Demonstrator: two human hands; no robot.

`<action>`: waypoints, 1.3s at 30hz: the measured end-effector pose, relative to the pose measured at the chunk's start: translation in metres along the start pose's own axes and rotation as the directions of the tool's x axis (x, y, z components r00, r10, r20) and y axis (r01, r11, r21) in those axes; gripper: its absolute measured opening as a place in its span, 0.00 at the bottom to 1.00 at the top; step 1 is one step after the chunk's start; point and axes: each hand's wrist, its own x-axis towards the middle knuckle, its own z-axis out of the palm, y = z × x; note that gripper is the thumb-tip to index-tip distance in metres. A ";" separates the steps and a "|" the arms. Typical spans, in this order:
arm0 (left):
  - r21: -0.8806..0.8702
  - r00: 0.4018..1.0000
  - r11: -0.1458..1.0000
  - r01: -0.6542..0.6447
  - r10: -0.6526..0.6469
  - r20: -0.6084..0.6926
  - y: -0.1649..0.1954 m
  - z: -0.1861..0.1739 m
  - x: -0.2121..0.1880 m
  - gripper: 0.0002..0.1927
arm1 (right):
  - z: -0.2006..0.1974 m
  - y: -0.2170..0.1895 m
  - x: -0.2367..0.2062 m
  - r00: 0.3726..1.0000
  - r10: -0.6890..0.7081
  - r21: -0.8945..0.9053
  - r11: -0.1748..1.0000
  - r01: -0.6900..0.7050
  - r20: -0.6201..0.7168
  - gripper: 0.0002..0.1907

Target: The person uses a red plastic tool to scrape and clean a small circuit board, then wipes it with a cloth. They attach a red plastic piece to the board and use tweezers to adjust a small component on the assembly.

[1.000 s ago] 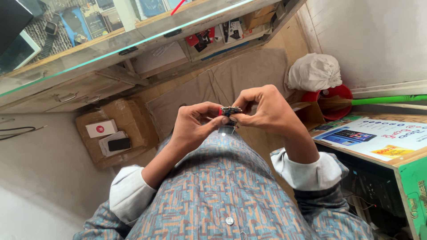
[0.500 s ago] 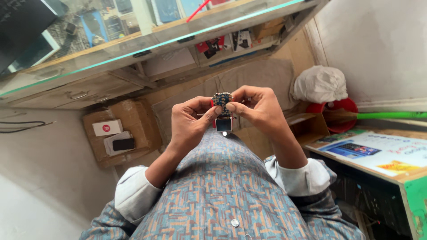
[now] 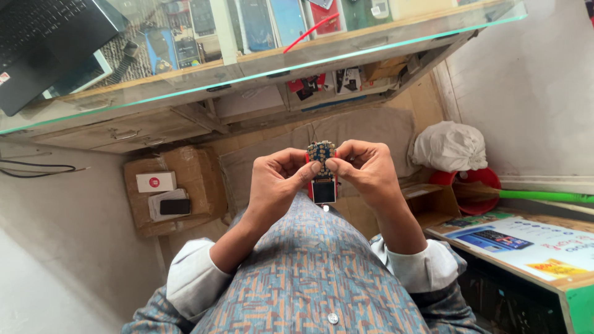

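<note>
Both my hands hold up a small red keypad phone (image 3: 322,176) with its front cover off, upright in front of my chest. Its blue circuit pad area is at the top and a small dark screen sits below. My left hand (image 3: 278,182) grips its left side, thumb pressing near the middle. My right hand (image 3: 365,170) grips the right side, thumb on the board's upper part. My patterned shirt sleeves fill the lower part of the head view.
A glass-topped counter (image 3: 371,49) with phones and accessories inside runs across the top; a black laptop (image 3: 43,37) rests on it at left. Cardboard box (image 3: 173,185) with small phone and boxes on the floor left. White cloth bundle (image 3: 448,145), red bucket (image 3: 473,185), green stick right.
The hands have raised the phone and turned it upright, so its board and screen now face me; earlier it lay lower, edge-on between the fingers.
</note>
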 end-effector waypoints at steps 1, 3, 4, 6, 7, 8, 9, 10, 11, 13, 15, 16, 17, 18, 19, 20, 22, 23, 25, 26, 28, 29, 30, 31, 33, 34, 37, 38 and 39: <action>-0.012 1.000 1.000 0.015 -0.015 0.005 0.001 0.002 0.000 0.12 | 0.001 -0.001 -0.002 1.000 0.001 -0.012 1.000 -0.001 -0.024 0.09; -0.051 0.998 0.997 0.050 -0.049 0.025 0.003 0.004 0.002 0.13 | 0.002 -0.004 -0.007 0.997 -0.042 -0.020 0.999 0.041 -0.061 0.10; -0.071 0.997 0.995 0.072 -0.070 0.034 0.004 0.004 0.003 0.13 | 0.003 -0.007 -0.011 0.994 -0.074 -0.013 0.997 0.074 -0.074 0.11; -0.167 0.990 0.977 0.133 -0.122 0.077 0.005 0.004 0.004 0.14 | 0.005 -0.013 -0.019 0.992 -0.101 0.066 0.992 0.106 -0.080 0.13; -0.213 0.984 0.963 0.164 -0.146 0.098 0.004 0.005 0.005 0.14 | 0.006 -0.017 -0.022 0.993 -0.099 0.139 0.984 0.108 -0.071 0.14; -0.246 0.980 0.951 0.186 -0.163 0.112 0.004 0.005 0.005 0.14 | 0.006 -0.021 -0.025 0.993 -0.100 0.212 0.971 0.110 -0.061 0.16; -0.279 0.976 0.938 0.207 -0.178 0.126 0.003 0.006 0.006 0.14 | 0.007 -0.025 -0.029 0.992 -0.096 0.162 0.981 0.107 -0.076 0.16; -0.310 0.971 0.923 0.229 -0.193 0.142 0.002 0.007 0.006 0.14 | 0.008 -0.029 -0.033 0.991 -0.093 0.111 0.988 0.103 -0.093 0.16; -0.296 0.971 0.928 0.226 -0.192 0.140 0.002 0.008 0.005 0.14 | 0.008 -0.032 -0.035 0.990 -0.092 0.060 0.993 0.099 -0.109 0.16; -0.267 0.973 0.939 0.218 -0.186 0.137 0.001 0.010 0.005 0.14 | 0.008 -0.037 -0.039 0.990 -0.068 0.027 0.997 0.072 -0.126 0.16; -0.234 0.976 0.951 0.200 -0.173 0.131 0.000 0.012 0.004 0.14 | 0.007 -0.039 -0.044 0.988 -0.070 -0.006 0.998 0.069 -0.135 0.15; -0.217 0.979 0.958 0.186 -0.161 0.128 0.000 0.013 0.005 0.14 | 0.006 -0.039 -0.045 0.987 -0.093 -0.025 0.996 0.091 -0.131 0.15; -0.218 0.977 0.957 0.192 -0.166 0.135 -0.001 0.014 0.006 0.14 | 0.005 -0.039 -0.046 0.986 -0.114 -0.042 0.993 0.109 -0.125 0.15; -0.219 0.974 0.954 0.204 -0.176 0.140 -0.001 0.015 0.005 0.14 | 0.005 -0.038 -0.048 0.985 -0.104 -0.025 0.994 0.102 -0.136 0.14; -0.220 0.972 0.952 0.212 -0.183 0.147 -0.001 0.016 0.006 0.14 | 0.003 -0.038 -0.049 0.985 -0.098 -0.009 0.995 0.098 -0.145 0.14; -0.215 0.972 0.953 0.213 -0.185 0.146 -0.001 0.017 0.007 0.14 | 0.002 -0.037 -0.050 0.984 -0.096 0.006 0.995 0.098 -0.153 0.13; -0.207 0.970 0.953 0.220 -0.192 0.146 -0.003 0.019 0.007 0.14 | -0.001 -0.035 -0.052 0.979 -0.095 0.011 0.995 0.099 -0.180 0.11; -0.208 0.968 0.951 0.227 -0.199 0.151 -0.003 0.020 0.007 0.14 | -0.002 -0.035 -0.053 0.976 -0.092 0.014 0.995 0.097 -0.195 0.10; -0.210 0.966 0.949 0.235 -0.204 0.160 -0.004 0.022 0.008 0.13 | -0.004 -0.035 -0.055 0.971 -0.072 0.018 0.997 0.078 -0.230 0.09; -0.237 0.960 0.936 0.260 -0.222 0.173 -0.004 0.023 0.009 0.13 | -0.004 -0.036 -0.056 0.968 -0.059 0.023 0.998 0.066 -0.246 0.09; -0.288 0.946 0.907 0.308 -0.258 0.199 -0.005 0.024 0.011 0.13 | -0.002 -0.038 -0.058 0.959 -0.110 -0.041 0.994 0.103 -0.261 0.09; -0.283 0.947 0.911 0.300 -0.250 0.201 -0.005 0.024 0.012 0.12 | -0.001 -0.040 -0.058 0.954 -0.139 -0.074 0.990 0.123 -0.266 0.09; -0.279 0.948 0.914 0.295 -0.244 0.203 -0.006 0.024 0.012 0.12 | 0.000 -0.043 -0.059 0.947 -0.165 -0.103 0.984 0.142 -0.275 0.09; -0.275 0.949 0.916 0.291 -0.239 0.205 -0.006 0.025 0.012 0.12 | 0.001 -0.045 -0.062 0.940 -0.191 -0.132 0.978 0.159 -0.283 0.08; -0.274 0.942 0.910 0.311 -0.257 0.215 -0.006 0.026 0.013 0.12 | 0.003 -0.051 -0.064 0.922 -0.265 -0.236 0.951 0.202 -0.280 0.08; -0.273 0.939 0.907 0.321 -0.266 0.219 -0.006 0.026 0.013 0.12 | 0.003 -0.054 -0.065 0.912 -0.312 -0.308 0.924 0.227 -0.265 0.08; -0.244 0.951 0.930 0.275 -0.226 0.213 -0.005 0.028 0.013 0.12 | 0.000 -0.062 -0.065 0.887 -0.414 -0.463 0.839 0.285 -0.205 0.07; -0.224 0.952 0.938 0.263 -0.216 0.216 -0.004 0.029 0.012 0.12 | -0.001 -0.064 -0.065 0.879 -0.440 -0.504 0.810 0.300 -0.183 0.07; -0.205 0.954 0.946 0.251 -0.205 0.220 -0.003 0.029 0.012 0.13 | -0.002 -0.066 -0.065 0.876 -0.450 -0.521 0.797 0.307 -0.172 0.07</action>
